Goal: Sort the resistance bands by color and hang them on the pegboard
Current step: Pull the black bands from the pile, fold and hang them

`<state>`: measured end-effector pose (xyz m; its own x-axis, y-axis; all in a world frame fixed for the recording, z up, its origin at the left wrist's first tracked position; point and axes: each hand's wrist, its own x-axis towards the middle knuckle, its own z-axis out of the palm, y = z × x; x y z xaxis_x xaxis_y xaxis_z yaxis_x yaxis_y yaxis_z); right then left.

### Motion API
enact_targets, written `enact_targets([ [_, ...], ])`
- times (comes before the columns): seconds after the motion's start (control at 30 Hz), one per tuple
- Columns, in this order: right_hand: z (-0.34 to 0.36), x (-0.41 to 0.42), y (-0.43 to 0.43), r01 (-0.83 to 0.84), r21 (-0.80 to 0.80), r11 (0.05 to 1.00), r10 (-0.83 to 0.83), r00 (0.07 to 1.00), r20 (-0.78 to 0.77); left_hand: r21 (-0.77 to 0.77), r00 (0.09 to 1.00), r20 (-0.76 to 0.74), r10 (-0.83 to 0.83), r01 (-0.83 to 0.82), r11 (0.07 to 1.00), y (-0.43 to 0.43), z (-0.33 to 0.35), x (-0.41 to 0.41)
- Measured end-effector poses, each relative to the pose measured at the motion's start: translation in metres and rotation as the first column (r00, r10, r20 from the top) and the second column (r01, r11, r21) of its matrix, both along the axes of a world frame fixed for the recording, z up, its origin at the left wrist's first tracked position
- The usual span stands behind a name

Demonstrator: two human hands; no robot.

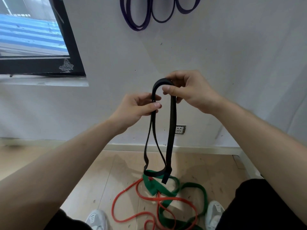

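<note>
A black resistance band [171,130] hangs folded in front of me, its lower loops dangling just above the floor. My right hand [189,92] pinches the top bend of the band. My left hand [136,107] pinches the thinner strands just below and to the left. On the wooden floor lie a wide green band [194,188] and a thin red-orange band [123,195], tangled together. Purple bands [141,15] hang on the white wall at the top of the view; their hooks are out of frame.
A dark-framed window [71,47] with a sill is on the left. A wall socket [180,129] sits low on the wall behind the black band. My two grey shoes [214,213] stand beside the floor bands.
</note>
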<state>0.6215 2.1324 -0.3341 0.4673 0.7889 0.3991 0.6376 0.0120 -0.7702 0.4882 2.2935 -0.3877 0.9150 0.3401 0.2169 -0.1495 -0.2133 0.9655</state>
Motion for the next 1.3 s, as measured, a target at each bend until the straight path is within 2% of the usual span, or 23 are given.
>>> enact_targets([
  [0.27, 0.026, 0.006, -0.015, -0.027, -0.086, 0.996, 0.038, 0.991, 0.128, 0.057, 1.0, -0.015, -0.008, 0.009, 0.998, 0.0, -0.01, 0.001],
  [0.4, 0.024, 0.009, -0.014, -0.056, -0.021, 0.998, 0.058, 0.991, 0.118, 0.102, 0.999, -0.053, -0.009, 0.014, 0.995, -0.008, -0.017, 0.007],
  [0.5, 0.021, 0.014, -0.013, -0.059, 0.077, 0.995, 0.057, 0.998, 0.037, 0.123, 0.995, -0.103, -0.007, 0.019, 0.992, -0.017, -0.024, 0.015],
  [0.63, 0.019, 0.017, -0.015, -0.081, 0.198, 0.977, 0.105, 0.988, -0.114, -0.021, 0.99, -0.141, -0.021, 0.018, 1.0, -0.036, -0.036, 0.028],
  [0.73, 0.017, 0.019, -0.016, -0.109, 0.275, 0.955, 0.172, 0.961, -0.215, -0.073, 0.99, -0.14, -0.013, 0.003, 0.997, -0.051, -0.043, 0.037],
  [0.9, 0.02, 0.021, -0.023, -0.102, 0.397, 0.912, 0.264, 0.888, -0.377, -0.015, 0.98, -0.195, -0.043, 0.041, 0.999, -0.062, -0.057, 0.047],
  [1.03, 0.019, 0.033, -0.03, -0.008, 0.499, 0.867, 0.278, 0.838, -0.47, -0.008, 0.972, -0.218, -0.088, 0.089, 0.996, -0.057, -0.063, 0.051],
  [1.13, 0.017, 0.049, -0.037, 0.119, 0.532, 0.838, 0.231, 0.807, -0.543, 0.07, 0.944, -0.297, -0.144, 0.172, 0.983, -0.047, -0.069, 0.047],
  [1.3, -0.001, 0.081, -0.051, 0.268, 0.493, 0.828, 0.121, 0.773, -0.623, -0.009, 0.94, -0.315, -0.134, 0.138, 0.99, -0.032, -0.07, 0.04],
])
